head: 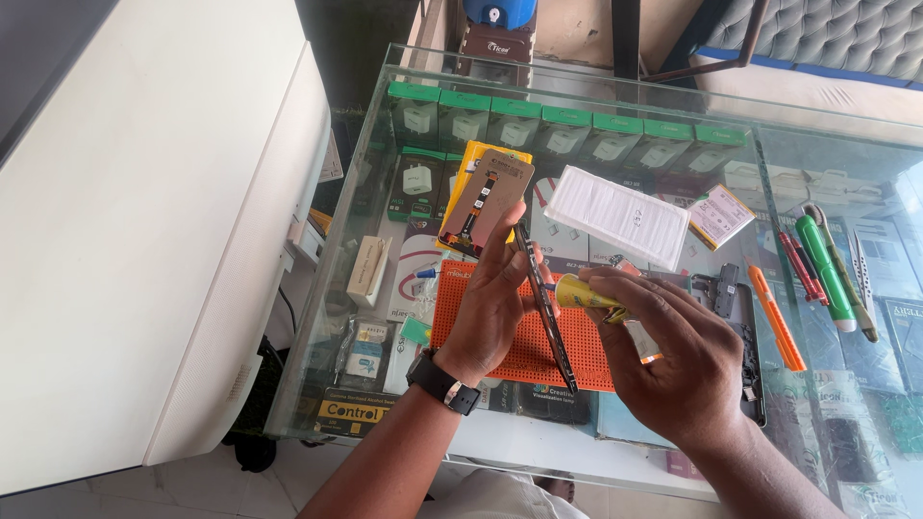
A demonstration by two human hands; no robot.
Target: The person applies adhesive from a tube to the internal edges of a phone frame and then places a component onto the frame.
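Orange and bumpy, a work mat [538, 346] lies on the glass counter [615, 96], right under both hands. Around it sit other things — a white ribbed plastic case [615, 213] behind the hands, a phone screen part [486, 202] resting on a yellow packet, a small flat battery [721, 215], and a dark phone body [735, 317] just to the right. Farther right lie an orange pry tool [776, 317], a green pen-shaped tool [825, 269], a red one [796, 264] and metal tweezers [859, 269]. Nothing lies between the hands and the camera.

The left hand [490, 308] is closed around a thin dark phone frame [544, 308], seen edge-on. Its long side runs from up near the screen part down toward the person, tilted a little to the right. It is held above the mat, not lying on it.

The right hand [673, 360] pinches a small yellow glue tube [585, 293]. The tube lies almost flat, with its blue tip pointing left and touching the frame's edge.

Under the glass stands a row of boxes with green tops [567, 125] at the back. A yellow-and-black box [356, 411] sits near the front left corner, and a white cabinet [144, 240] fills the left side.
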